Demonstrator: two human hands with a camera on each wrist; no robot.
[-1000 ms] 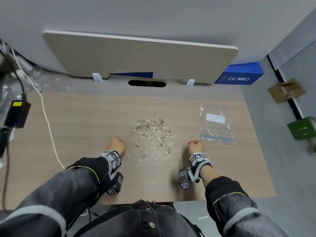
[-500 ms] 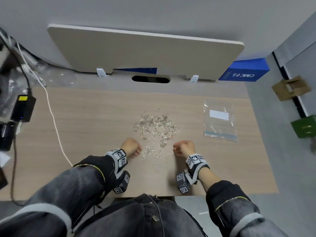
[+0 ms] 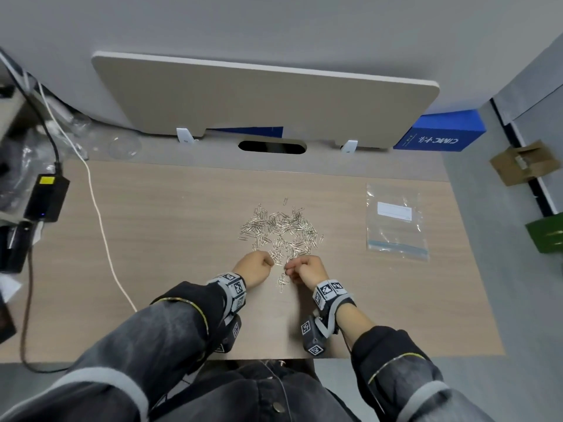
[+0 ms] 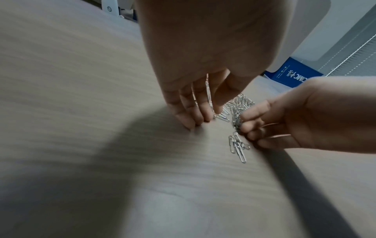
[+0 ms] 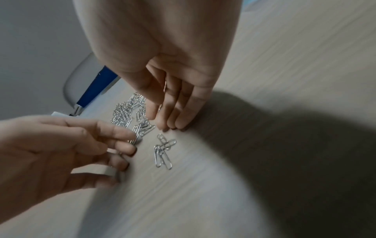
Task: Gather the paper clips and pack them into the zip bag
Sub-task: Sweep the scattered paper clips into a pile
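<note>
Silver clips: paper clips [image 3: 278,231] = thin bright wire loops, loose heap mid-desk [image 3: 182,239], near edge of heap between both hands; a few strays lie just nearer the person [image 5: 163,153].
Bag: zip bag [image 3: 396,222], clear plastic w/ white label + blue zip strip, flat on desk, well right of heap, untouched.
L hand: left hand [image 3: 254,268] at heap's near-left edge, fingers [image 4: 191,111] bent down, tips on desk; wrist view shows clips caught betw. fingers & thumb.
R hand: right hand [image 3: 307,269] at heap's near-right edge, just beside L hand, not touching it; fingers [image 5: 179,112] curled down to desk, clips glint betw. them.
Grip firmness: can't tell for either.
</note>
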